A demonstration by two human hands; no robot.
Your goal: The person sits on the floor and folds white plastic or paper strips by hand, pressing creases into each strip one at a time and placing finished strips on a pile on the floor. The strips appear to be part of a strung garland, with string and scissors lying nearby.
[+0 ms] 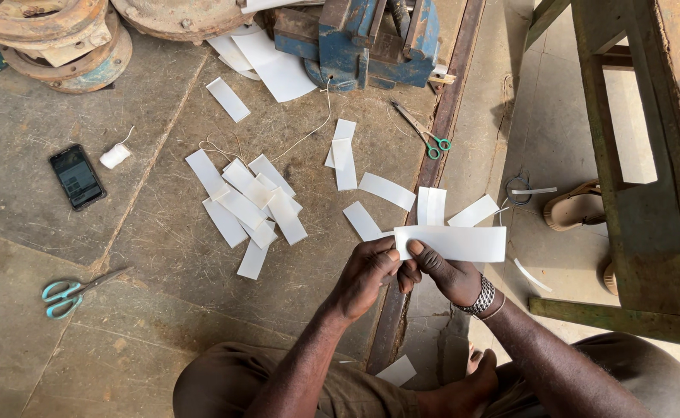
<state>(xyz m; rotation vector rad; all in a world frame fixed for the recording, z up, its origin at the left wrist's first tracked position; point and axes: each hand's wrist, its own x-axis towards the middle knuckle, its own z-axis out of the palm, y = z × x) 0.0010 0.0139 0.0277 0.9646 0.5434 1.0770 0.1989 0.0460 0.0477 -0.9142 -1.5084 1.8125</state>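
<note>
Our knees and a bare foot (464, 391) fill the bottom edge of the frame, and just above them our two hands meet over the concrete floor (61, 356). Our left hand (367, 279) has its fingers curled together, pinching the left end of a long white paper strip (456, 243); our right hand (448, 275), with a metal bracelet (481, 296) at the wrist, lays its thumb on the same end and grips it from below. That strip runs level toward the right, just right of centre in the frame.

Left of centre we see a loose heap of cut white strips (247, 205), with a few more (386, 190) scattered between it and our hands. Teal-handled scissors (69, 294) lie at the lower left, well apart from us, and a smaller green-handled pair (425, 133) rests above our hands near a rusty metal rail (464, 70). At the left sit a black phone (77, 176) and a small spool of white thread (114, 155). A blue bench vise (371, 39) stands at the top centre. A sandal (576, 207) lies at the right beside a green wooden frame (634, 232).
</note>
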